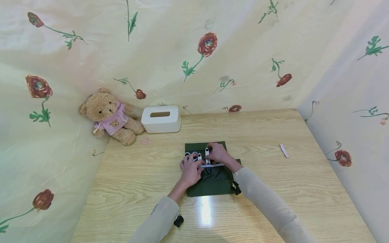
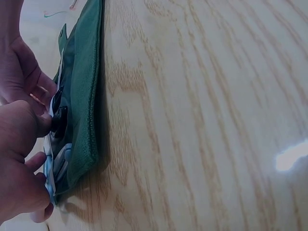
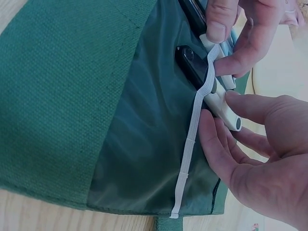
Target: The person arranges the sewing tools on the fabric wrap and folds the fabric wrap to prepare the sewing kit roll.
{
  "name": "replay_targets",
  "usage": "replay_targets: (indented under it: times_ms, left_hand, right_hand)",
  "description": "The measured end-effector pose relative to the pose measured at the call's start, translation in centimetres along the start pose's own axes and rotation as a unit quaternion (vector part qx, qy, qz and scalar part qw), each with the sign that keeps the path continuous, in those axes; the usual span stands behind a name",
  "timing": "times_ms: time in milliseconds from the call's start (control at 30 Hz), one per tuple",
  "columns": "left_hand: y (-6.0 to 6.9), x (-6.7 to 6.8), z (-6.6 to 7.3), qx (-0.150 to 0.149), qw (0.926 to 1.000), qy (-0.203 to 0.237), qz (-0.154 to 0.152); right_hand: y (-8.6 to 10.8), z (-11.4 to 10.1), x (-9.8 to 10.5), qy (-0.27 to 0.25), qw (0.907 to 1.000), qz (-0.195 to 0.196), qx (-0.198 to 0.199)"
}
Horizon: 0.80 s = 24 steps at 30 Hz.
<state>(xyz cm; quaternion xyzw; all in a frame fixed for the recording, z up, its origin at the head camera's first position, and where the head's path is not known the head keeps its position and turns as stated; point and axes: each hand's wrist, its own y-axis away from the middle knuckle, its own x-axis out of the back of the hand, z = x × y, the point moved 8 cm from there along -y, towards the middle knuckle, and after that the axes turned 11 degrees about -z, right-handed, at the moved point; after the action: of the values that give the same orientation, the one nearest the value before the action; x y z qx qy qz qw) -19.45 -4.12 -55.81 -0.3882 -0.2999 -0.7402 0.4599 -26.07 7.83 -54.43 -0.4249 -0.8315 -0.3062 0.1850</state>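
A dark green fabric tool pouch (image 1: 209,189) lies unfolded on the table, with a white elastic strap (image 3: 188,154) across it. My right hand (image 3: 269,139) holds the white end of a slim black-and-white tool (image 3: 222,108), thumb on one side and fingers on the other; its black end passes under the strap. At the strap's other part, my left hand (image 1: 191,170) pinches the elastic between thumb and index finger, over a second black-and-white tool (image 1: 199,156). Scissors with pale blue handles (image 1: 187,154) sit beside it, partly covered by the left fingers. The tools' exact kind is unclear.
A teddy bear (image 1: 113,118) in a pink top and a white tissue box (image 1: 161,123) stand at the back left. Near them lies a pink ring (image 1: 145,141). A small pale pink strip (image 1: 284,151) is on the right of the wooden table (image 1: 127,182).
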Motion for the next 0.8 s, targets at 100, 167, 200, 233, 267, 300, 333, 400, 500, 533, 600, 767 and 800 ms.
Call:
replay_targets:
  times_ms: [100, 167, 200, 233, 267, 300, 333, 400, 500, 533, 600, 767, 800]
  left_hand:
    - [-0.04, -0.04, -0.07, 0.002, 1.0, -0.001, -0.002]
    - [-0.05, -0.05, -0.08, 0.002, 1.0, -0.001, -0.002]
    - [-0.05, -0.04, -0.08, 0.002, 1.0, -0.001, -0.001]
    - [-0.05, -0.02, -0.06, 0.001, 1.0, 0.0, 0.0]
    - [-0.05, -0.01, -0.05, 0.001, 1.0, 0.001, 0.001]
    - [-0.05, 0.01, -0.05, 0.001, 1.0, 0.002, 0.002]
    - [-0.04, 0.02, -0.04, 0.0, 1.0, 0.003, 0.002]
    - [-0.03, 0.03, -0.01, -0.001, 1.0, 0.004, 0.003]
    - [0.0, 0.04, 0.02, -0.002, 1.0, 0.004, 0.004]
    - [0.01, 0.05, 0.04, -0.002, 1.0, 0.004, 0.004]
    - [0.0, 0.04, 0.04, -0.003, 1.0, 0.004, 0.003]
    - [-0.04, 0.05, 0.04, -0.005, 1.0, 0.006, 0.002]
    - [-0.05, 0.07, 0.05, -0.006, 1.0, 0.007, 0.002]
  right_hand:
    - [0.02, -0.12, -0.06, 0.006, 1.0, -0.001, 0.002]
    - [0.07, -0.2, -0.09, 0.009, 1.0, -0.003, 0.002]
    - [0.1, -0.23, -0.09, 0.01, 0.9999, -0.003, 0.003]
    - [0.14, -0.28, -0.09, 0.011, 0.9999, -0.004, 0.003]
    - [0.2, -0.32, -0.09, 0.013, 0.9999, -0.004, 0.006]
    - [0.23, -0.34, -0.09, 0.016, 0.9998, -0.005, 0.006]
    - [0.27, -0.39, -0.09, 0.018, 0.9998, -0.006, 0.008]
    - [0.31, -0.43, -0.04, 0.025, 0.9996, -0.005, 0.01]
    - [0.28, -0.42, 0.02, 0.036, 0.9993, -0.005, 0.011]
    - [0.25, -0.37, 0.04, 0.036, 0.9993, -0.004, 0.011]
    - [0.19, -0.29, 0.09, 0.038, 0.9992, -0.005, 0.011]
    - [0.19, -0.24, 0.05, 0.034, 0.9994, -0.011, 0.006]
    - [0.2, -0.24, 0.04, 0.032, 0.9994, -0.013, 0.004]
